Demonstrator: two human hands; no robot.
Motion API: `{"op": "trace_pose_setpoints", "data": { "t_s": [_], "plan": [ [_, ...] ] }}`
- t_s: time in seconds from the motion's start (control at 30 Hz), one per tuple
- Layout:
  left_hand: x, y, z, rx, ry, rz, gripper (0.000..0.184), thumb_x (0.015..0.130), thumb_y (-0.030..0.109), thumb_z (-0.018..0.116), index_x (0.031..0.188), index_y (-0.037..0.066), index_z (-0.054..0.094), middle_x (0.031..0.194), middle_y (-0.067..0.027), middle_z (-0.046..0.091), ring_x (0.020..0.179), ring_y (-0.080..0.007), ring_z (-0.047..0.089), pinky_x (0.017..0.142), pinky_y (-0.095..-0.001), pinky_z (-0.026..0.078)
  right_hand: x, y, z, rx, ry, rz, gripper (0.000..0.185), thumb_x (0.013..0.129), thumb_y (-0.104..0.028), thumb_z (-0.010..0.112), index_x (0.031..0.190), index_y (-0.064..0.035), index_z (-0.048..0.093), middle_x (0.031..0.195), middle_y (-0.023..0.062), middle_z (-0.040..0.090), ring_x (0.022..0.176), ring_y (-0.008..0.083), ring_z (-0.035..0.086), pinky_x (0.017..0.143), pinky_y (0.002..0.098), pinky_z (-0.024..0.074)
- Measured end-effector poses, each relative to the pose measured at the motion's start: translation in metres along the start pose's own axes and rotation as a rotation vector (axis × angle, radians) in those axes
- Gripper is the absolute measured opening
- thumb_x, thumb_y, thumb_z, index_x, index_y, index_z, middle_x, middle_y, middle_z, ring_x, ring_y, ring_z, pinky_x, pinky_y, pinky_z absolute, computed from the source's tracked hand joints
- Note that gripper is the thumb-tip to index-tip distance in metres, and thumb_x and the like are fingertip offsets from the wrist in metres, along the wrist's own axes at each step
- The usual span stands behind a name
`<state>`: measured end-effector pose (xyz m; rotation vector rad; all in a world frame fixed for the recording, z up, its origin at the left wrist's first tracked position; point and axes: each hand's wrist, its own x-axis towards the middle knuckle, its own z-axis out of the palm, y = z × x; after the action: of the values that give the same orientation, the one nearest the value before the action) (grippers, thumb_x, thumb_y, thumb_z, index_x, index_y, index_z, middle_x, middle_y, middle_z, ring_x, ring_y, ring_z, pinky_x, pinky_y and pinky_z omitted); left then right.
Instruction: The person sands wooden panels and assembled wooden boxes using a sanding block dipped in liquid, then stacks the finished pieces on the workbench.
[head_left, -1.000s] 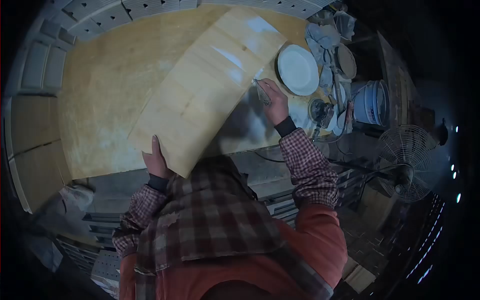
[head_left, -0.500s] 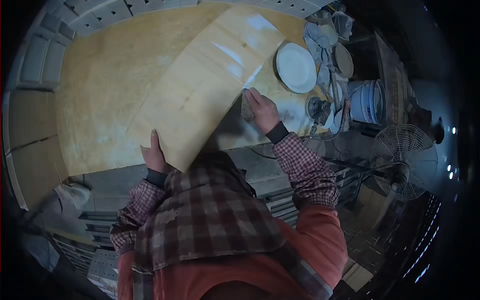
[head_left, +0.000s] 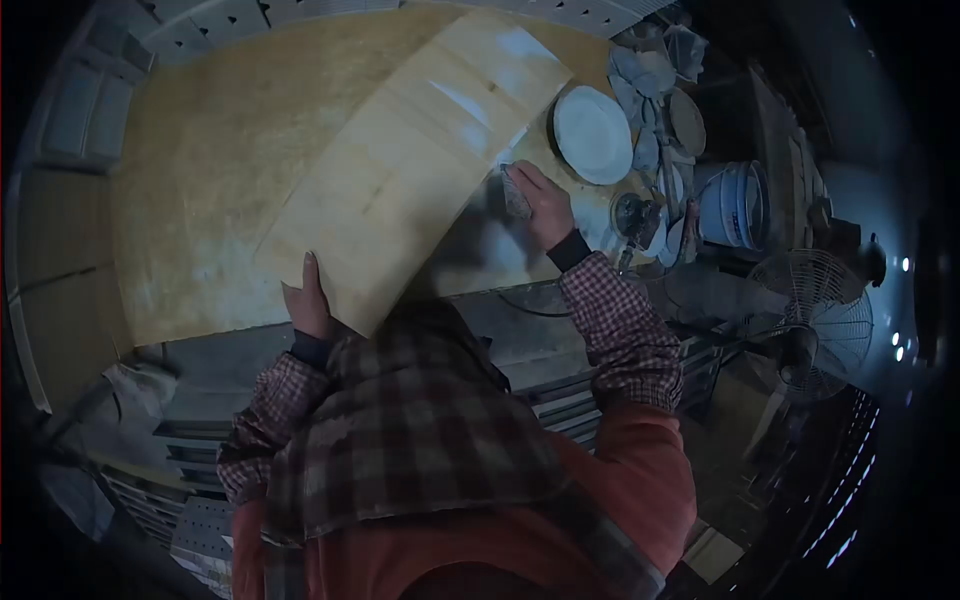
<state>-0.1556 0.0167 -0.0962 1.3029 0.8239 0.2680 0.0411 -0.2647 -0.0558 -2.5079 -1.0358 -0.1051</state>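
Observation:
A long pale wooden board (head_left: pixel 390 190) lies slantwise over the worktable, its near corner reaching past the front edge. My left hand (head_left: pixel 310 298) grips it near the lower left end, thumb on top and fingers out of sight beneath. Closed around a small greyish-brown speckled pad (head_left: pixel 517 200), like folded sandpaper, is my right hand (head_left: pixel 543 205). That pad is beside the board's right long edge; whether they touch I cannot tell. A dark shadow falls on the table under this edge.
A white bowl (head_left: pixel 592 135) stands right of the board, with cloths (head_left: pixel 632 75) behind it. Further right are a dark round tool (head_left: pixel 632 218), a white bucket (head_left: pixel 728 205) and a wire fan (head_left: pixel 810 320). The yellowish worktable (head_left: pixel 190 200) carries boxes (head_left: pixel 70 250) along its left side.
My right hand with the pad has moved up and slightly right along the board's edge. My left hand and the board have hardly moved. The picture is darker.

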Motion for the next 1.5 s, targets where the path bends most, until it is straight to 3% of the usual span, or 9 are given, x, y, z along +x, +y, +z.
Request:
{"op": "trace_pose_setpoints", "data": {
  "t_s": [0.03, 0.1, 0.27, 0.5, 0.53, 0.6, 0.93, 1.27, 1.5],
  "plan": [
    [0.002, 0.004, -0.011, -0.524, -0.001, -0.325, 0.045, 0.085, 0.029, 0.053, 0.113, -0.005, 0.044, 0.108, -0.0108, 0.051, 0.095, -0.0189, 0.048, 0.082, -0.03, 0.038, 0.005, -0.001, -0.005, 0.126, 0.095, 0.035, 0.036, 0.066, -0.001, 0.057, 0.102, -0.0052, 0.056, 0.104, 0.0118, 0.054, 0.083, 0.0279, 0.057, 0.07, 0.034, 0.0472],
    [-0.002, -0.001, 0.0, -0.007, 0.03, -0.032, 0.047, 0.084, 0.03, 0.053, 0.114, -0.005, 0.045, 0.111, -0.0101, 0.05, 0.097, -0.0191, 0.049, 0.082, -0.03, 0.039, 0.018, 0.002, -0.005, 0.215, 0.12, 0.124, 0.034, 0.065, 0.003, 0.056, 0.098, -0.005, 0.058, 0.099, 0.0115, 0.057, 0.084, 0.0297, 0.057, 0.07, 0.0327, 0.0473],
    [-0.003, -0.011, 0.005, -0.324, 0.081, -0.162, 0.042, 0.084, 0.028, 0.054, 0.109, -0.005, 0.047, 0.107, -0.0105, 0.052, 0.095, -0.0183, 0.049, 0.082, -0.0297, 0.038, 0.01, -0.007, 0.01, 0.172, 0.04, 0.101, 0.041, 0.064, 0.007, 0.054, 0.103, -0.0062, 0.057, 0.1, 0.013, 0.056, 0.086, 0.0311, 0.057, 0.073, 0.0329, 0.0466],
    [0.0, -0.003, 0.003, -0.039, 0.031, -0.057, 0.044, 0.083, 0.025, 0.055, 0.112, -0.005, 0.044, 0.107, -0.0108, 0.052, 0.096, -0.0168, 0.049, 0.081, -0.0295, 0.04, 0.004, -0.001, 0.005, 0.267, 0.032, 0.078, 0.042, 0.062, 0.006, 0.055, 0.102, -0.0056, 0.057, 0.104, 0.0119, 0.056, 0.089, 0.0298, 0.057, 0.074, 0.0325, 0.0471],
    [0.004, 0.006, -0.005, -0.528, 0.024, -0.371, 0.043, 0.084, 0.025, 0.055, 0.111, -0.006, 0.044, 0.106, -0.011, 0.053, 0.095, -0.017, 0.05, 0.081, -0.0297, 0.04, 0.007, 0.003, 0.005, 0.285, 0.116, 0.098, 0.041, 0.062, 0.007, 0.055, 0.1, -0.0053, 0.058, 0.103, 0.0121, 0.056, 0.089, 0.03, 0.057, 0.074, 0.0319, 0.047],
    [0.006, -0.008, -0.001, 0.05, 0.046, -0.067, 0.039, 0.084, 0.024, 0.054, 0.107, -0.007, 0.047, 0.104, -0.0111, 0.054, 0.092, -0.0176, 0.051, 0.08, -0.0299, 0.04, 0.016, 0.013, 0.007, 0.263, 0.123, 0.155, 0.04, 0.061, 0.007, 0.054, 0.098, -0.0057, 0.06, 0.101, 0.0117, 0.057, 0.088, 0.029, 0.057, 0.073, 0.0313, 0.0465],
    [0.004, -0.004, -0.008, 0.052, -0.065, -0.147, 0.044, 0.084, 0.026, 0.054, 0.111, -0.006, 0.043, 0.105, -0.0094, 0.052, 0.093, -0.0149, 0.048, 0.081, -0.0267, 0.038, 0.017, 0.019, 0.008, 0.207, 0.063, 0.049, 0.037, 0.063, 0.005, 0.053, 0.098, -0.0042, 0.058, 0.097, 0.0113, 0.057, 0.084, 0.0302, 0.057, 0.073, 0.0334, 0.0461],
    [0.021, -0.003, 0.004, -0.186, -0.072, -0.174, 0.042, 0.083, 0.022, 0.055, 0.112, -0.006, 0.043, 0.105, -0.0098, 0.052, 0.093, -0.016, 0.05, 0.08, -0.028, 0.04, 0.018, 0.033, 0.02, 0.619, 0.081, 0.498, 0.041, 0.061, 0.01, 0.049, 0.099, -0.0035, 0.059, 0.097, 0.0147, 0.057, 0.083, 0.0296, 0.058, 0.072, 0.0303, 0.0455],
    [-0.001, 0.007, -0.008, -0.092, -0.109, -0.116, 0.044, 0.083, 0.024, 0.055, 0.115, -0.004, 0.042, 0.106, -0.0101, 0.051, 0.093, -0.0163, 0.05, 0.079, -0.0277, 0.04, 0.016, 0.024, 0.021, -0.049, 0.141, 0.047, 0.041, 0.064, 0.0, 0.056, 0.105, -0.0072, 0.055, 0.107, 0.0077, 0.052, 0.084, 0.0294, 0.057, 0.069, 0.0349, 0.047]
  ]
}}
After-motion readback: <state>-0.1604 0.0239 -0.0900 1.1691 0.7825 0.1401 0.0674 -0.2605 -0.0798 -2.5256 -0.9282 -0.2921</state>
